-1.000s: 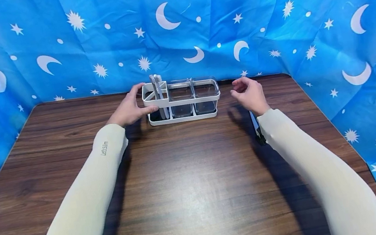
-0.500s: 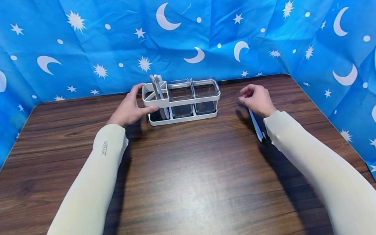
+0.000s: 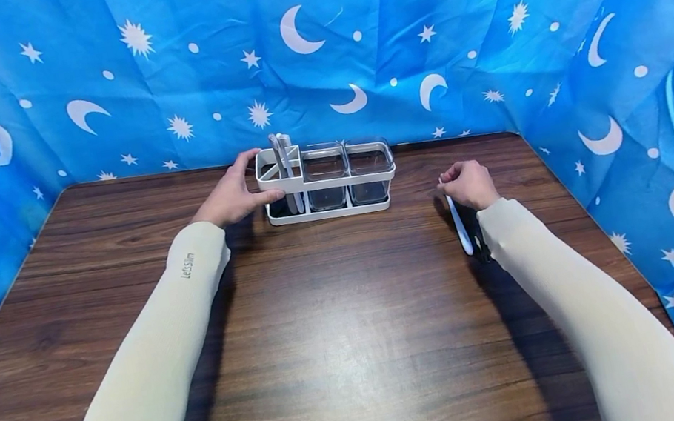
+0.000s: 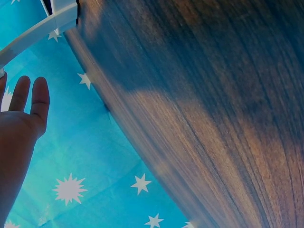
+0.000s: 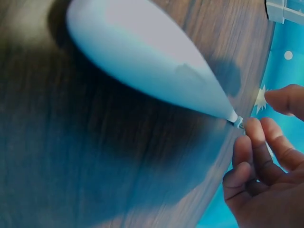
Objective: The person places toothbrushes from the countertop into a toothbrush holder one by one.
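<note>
A white toothbrush holder [image 3: 332, 183] stands at the back of the table, with two clear cups [image 3: 367, 160] and several upright toothbrushes [image 3: 284, 163] in its left section. My left hand [image 3: 229, 198] grips its left end, thumb across the front and fingers at the back. In the left wrist view, two fingers reach free below the white rail [image 4: 28, 38]. A white toothbrush [image 3: 459, 226] lies right of the holder, its thick handle [image 5: 142, 52] close to the right wrist camera. My right hand [image 5: 270, 185] has its fingertips at the thin end, thumb apart.
The dark wood table [image 3: 344, 329] stretches out in front of both arms. A blue curtain with moons and stars [image 3: 312, 72] hangs right behind the table's back edge and along the sides.
My right hand has moved away from the holder, rightward and toward me, down to the toothbrush's far end. More of that toothbrush shows. The left hand and the holder have stayed put.
</note>
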`<action>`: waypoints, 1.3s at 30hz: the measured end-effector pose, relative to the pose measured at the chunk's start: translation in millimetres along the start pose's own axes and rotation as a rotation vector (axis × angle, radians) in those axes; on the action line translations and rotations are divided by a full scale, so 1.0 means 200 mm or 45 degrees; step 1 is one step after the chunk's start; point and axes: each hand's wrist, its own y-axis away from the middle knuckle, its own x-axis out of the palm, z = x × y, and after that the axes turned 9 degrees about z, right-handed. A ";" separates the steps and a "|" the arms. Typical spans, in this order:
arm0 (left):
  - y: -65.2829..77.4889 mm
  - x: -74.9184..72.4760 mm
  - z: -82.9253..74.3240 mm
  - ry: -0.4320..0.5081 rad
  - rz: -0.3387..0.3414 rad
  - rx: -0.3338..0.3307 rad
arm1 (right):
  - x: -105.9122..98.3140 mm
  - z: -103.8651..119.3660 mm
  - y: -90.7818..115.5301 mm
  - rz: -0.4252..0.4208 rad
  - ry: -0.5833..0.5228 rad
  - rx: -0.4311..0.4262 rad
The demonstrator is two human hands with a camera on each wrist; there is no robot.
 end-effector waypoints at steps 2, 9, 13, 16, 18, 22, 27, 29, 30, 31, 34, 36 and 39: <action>0.00 0.00 0.00 -0.003 -0.002 0.004 | 0.00 0.00 0.00 0.019 0.013 0.036; 0.01 0.00 0.00 -0.011 -0.002 -0.003 | 0.00 -0.03 0.00 0.050 0.046 0.112; 0.01 0.00 -0.01 -0.009 0.000 -0.004 | 0.00 -0.03 0.01 0.045 0.080 0.104; 0.01 0.00 -0.01 -0.006 0.002 -0.001 | 0.00 -0.03 0.01 0.040 0.093 0.107; 0.00 0.00 -0.01 -0.005 0.002 -0.001 | 0.00 -0.03 0.01 0.042 0.094 0.117; 0.00 0.00 -0.01 -0.002 0.002 -0.003 | 0.01 -0.02 0.01 0.052 0.093 0.130; 0.00 0.00 -0.01 0.002 0.002 -0.006 | 0.01 -0.03 0.01 0.046 0.106 0.128; 0.00 0.00 0.00 0.003 0.002 -0.004 | 0.01 -0.03 0.01 0.043 0.104 0.135; 0.00 0.00 0.00 0.003 0.001 -0.002 | 0.01 -0.03 0.01 0.042 0.103 0.138; 0.00 0.00 0.00 0.004 0.000 0.000 | 0.01 -0.03 0.01 0.039 0.105 0.138; 0.00 0.00 0.00 0.004 0.002 0.002 | 0.01 -0.03 0.01 0.029 0.113 0.146; 0.00 0.00 0.00 0.001 0.002 -0.001 | 0.02 -0.03 0.01 0.022 0.122 0.152; 0.00 0.00 0.00 -0.001 0.004 -0.007 | 0.02 -0.04 0.00 0.021 0.124 0.164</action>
